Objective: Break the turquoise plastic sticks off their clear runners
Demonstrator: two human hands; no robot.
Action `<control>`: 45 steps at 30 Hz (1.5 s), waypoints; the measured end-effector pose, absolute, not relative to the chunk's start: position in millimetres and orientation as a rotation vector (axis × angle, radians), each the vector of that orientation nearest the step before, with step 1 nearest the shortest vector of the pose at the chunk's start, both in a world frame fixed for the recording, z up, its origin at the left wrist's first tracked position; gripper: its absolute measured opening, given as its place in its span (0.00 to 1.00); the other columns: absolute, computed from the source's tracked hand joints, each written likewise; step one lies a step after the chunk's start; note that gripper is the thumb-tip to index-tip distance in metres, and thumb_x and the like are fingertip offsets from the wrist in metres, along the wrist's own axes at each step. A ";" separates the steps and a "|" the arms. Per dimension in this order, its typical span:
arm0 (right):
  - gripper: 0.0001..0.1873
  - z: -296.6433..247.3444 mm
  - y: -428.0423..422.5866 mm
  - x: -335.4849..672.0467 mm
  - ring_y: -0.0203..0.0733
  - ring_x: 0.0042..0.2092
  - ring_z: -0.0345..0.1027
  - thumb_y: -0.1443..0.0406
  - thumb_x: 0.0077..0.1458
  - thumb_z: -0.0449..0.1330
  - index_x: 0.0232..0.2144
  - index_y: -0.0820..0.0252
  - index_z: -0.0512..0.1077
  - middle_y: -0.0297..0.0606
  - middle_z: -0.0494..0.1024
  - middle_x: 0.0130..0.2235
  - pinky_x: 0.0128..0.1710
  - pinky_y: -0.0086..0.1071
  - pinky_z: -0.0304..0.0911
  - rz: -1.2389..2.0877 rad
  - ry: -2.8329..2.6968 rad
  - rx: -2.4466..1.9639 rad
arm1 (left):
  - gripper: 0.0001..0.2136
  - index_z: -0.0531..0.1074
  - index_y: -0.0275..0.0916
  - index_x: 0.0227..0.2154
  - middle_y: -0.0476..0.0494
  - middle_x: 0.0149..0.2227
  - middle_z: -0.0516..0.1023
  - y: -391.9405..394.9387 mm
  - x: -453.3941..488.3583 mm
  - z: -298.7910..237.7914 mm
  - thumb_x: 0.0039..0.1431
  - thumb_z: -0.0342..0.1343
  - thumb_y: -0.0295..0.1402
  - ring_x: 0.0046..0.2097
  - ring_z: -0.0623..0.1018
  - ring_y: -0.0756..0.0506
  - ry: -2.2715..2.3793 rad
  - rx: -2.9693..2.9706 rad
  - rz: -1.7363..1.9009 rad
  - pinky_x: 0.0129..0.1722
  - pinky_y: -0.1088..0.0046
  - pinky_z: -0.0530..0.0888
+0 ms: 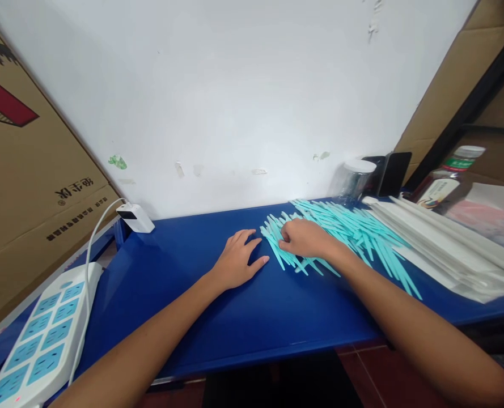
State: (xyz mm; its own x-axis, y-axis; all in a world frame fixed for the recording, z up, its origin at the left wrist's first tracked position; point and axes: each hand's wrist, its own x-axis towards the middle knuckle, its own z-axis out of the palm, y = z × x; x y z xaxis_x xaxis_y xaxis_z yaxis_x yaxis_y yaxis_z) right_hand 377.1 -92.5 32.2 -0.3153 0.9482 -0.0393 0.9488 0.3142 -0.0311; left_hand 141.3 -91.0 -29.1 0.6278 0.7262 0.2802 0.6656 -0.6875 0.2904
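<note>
Slim, flat turquoise sticks (354,226) with tapering ends lie in a loose, overlapping pile on the blue tabletop (183,294). My right hand (305,238) is over the pile's left part, its fingers curled down among the sticks. Whatever those fingers hold is hidden beneath the hand. Just left of the pile, my left hand (238,259) rests low at the tabletop with thumb and fingers apart and nothing in them. Its thumb tip points toward the nearest sticks without touching them.
White plastic sleeves (451,249) lie right of the pile. Behind stand a clear jar (354,181) with a white lid, a dark phone-like slab (395,174) and a bottle (443,178). At left are a power strip (43,334), a white charger (136,217) and a cardboard box (30,170).
</note>
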 end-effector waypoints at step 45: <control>0.28 31.4 -88.0 375.2 0.48 0.36 0.75 0.58 0.74 0.43 0.36 0.64 0.79 0.52 0.83 0.39 0.32 0.35 0.53 0.092 2.532 2.005 | 0.24 0.70 0.43 0.64 0.35 0.64 0.72 -99.3 147.5 -26.1 0.73 0.49 0.48 0.66 0.69 0.35 0.980 2.687 0.611 0.65 0.48 0.68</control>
State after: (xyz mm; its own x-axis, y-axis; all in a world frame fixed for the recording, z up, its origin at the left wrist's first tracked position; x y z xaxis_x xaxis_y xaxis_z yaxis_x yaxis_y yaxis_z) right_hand 375.2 -88.0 31.4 -0.2273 0.9681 0.1050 0.9732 0.2297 -0.0108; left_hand 147.5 -99.3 -26.1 0.6920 0.6533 0.3073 0.5634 -0.7548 0.3359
